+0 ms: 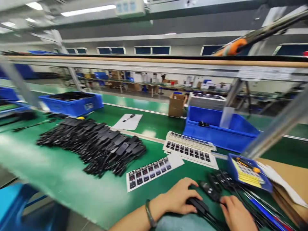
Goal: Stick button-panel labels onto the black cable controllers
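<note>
My left hand [179, 196] rests at the near edge of the green table [72, 179], fingers curled over a small black device [199, 206] with a thin cable trailing off it. My right hand [237, 213] lies just to the right, its fingertips touching the same black device. Several more black devices [218, 184] lie in a row just beyond both hands. A label sheet [149, 172] with dark stickers sits to the upper left of my left hand. A dark band circles my left wrist.
A big heap of black parts [96, 144] covers the table's left middle. A stack of sticker sheets [190, 148], blue bins [216, 128] [72, 103], a small blue tray with yellow pieces [247, 171], a cardboard box [176, 104] and a metal rail [154, 62] are beyond.
</note>
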### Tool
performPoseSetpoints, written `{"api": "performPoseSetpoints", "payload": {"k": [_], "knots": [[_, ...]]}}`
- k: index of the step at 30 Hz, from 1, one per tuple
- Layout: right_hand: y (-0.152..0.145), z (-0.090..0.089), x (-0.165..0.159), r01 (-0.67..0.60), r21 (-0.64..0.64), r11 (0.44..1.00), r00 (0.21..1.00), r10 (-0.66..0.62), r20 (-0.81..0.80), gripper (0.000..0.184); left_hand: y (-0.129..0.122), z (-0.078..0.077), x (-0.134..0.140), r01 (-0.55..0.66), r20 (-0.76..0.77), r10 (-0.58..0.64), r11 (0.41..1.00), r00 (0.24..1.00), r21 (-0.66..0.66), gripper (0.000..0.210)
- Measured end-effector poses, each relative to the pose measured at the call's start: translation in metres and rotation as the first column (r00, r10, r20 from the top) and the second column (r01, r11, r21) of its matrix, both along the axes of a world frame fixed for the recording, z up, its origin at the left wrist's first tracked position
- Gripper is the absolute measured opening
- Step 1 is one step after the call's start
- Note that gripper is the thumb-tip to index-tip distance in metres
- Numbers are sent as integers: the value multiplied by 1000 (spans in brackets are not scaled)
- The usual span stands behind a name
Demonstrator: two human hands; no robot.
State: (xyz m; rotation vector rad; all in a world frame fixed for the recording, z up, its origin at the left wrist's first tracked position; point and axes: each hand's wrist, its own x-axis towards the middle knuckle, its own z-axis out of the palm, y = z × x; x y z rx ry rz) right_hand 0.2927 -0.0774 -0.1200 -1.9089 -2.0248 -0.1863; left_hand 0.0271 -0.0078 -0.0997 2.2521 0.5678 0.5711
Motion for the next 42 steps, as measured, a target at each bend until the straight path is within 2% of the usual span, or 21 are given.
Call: {"api": "performPoseSetpoints", "payload": {"k": [2,6,9,10,11,13,15,18,19,21,23,25,28,33,36,38,39,40,42], "knots": [[-12,7,-12,-16,-173,985,1000,18,9,40,3,-3,-1,-24,-1,24,998,1000,-57,62],[-18,29,-45,21,-384,923,990,-72,-120,33,3,0,-1,31,-69,-44,984,997,-178,60],[-12,54,-56,144,-564,813,960,-252,-119,35,0,9,0,10,-99,-32,977,995,-212,57],[-10,62,-58,150,-599,787,960,-261,-103,34,-2,12,0,-7,-107,-16,977,994,-213,56],[-9,68,-59,149,-608,780,962,-256,-92,33,-3,14,1,-23,-115,-2,977,993,-210,54],[-10,77,-61,127,-566,815,975,-208,-81,32,-4,19,1,-45,-130,20,980,991,-194,52],[-14,80,-61,104,-526,844,983,-168,-76,33,-4,22,1,-62,-152,36,984,988,-166,68],[-13,78,-53,23,-531,847,988,-102,-119,30,-1,24,1,-15,-214,-12,992,977,-126,92],[-10,77,-48,55,-512,857,986,-127,-107,28,1,25,1,19,-235,-46,993,971,-116,90],[-1,75,-36,253,-414,875,959,-283,-12,30,3,26,1,83,-264,-105,992,959,-95,77],[10,72,-23,462,-309,831,884,-458,90,35,5,27,1,111,-283,-125,992,951,-66,72],[17,68,-16,511,-282,812,859,-497,125,33,5,28,1,123,-302,-128,992,945,-37,72],[15,61,-16,419,-295,859,908,-404,116,26,4,28,1,133,-329,-128,991,936,-7,75],[-7,48,-34,211,-307,928,977,-208,40,15,1,28,2,69,-347,-60,997,936,15,83],[-16,43,-45,22,-146,989,999,-26,-23,10,0,30,4,53,-375,-51,999,926,-4,103],[-19,46,-50,-65,-57,996,996,61,-64,10,0,31,4,37,-397,-45,999,917,-29,118],[-19,49,-51,-66,-79,995,994,59,-88,10,0,30,4,33,-407,-46,999,912,-39,121],[-19,54,-50,-48,-156,987,993,30,-115,10,0,30,4,34,-413,-49,998,909,-45,121],[-16,65,-44,-48,-365,930,982,-24,-188,6,1,28,4,47,-424,-64,998,903,-50,116]]}}
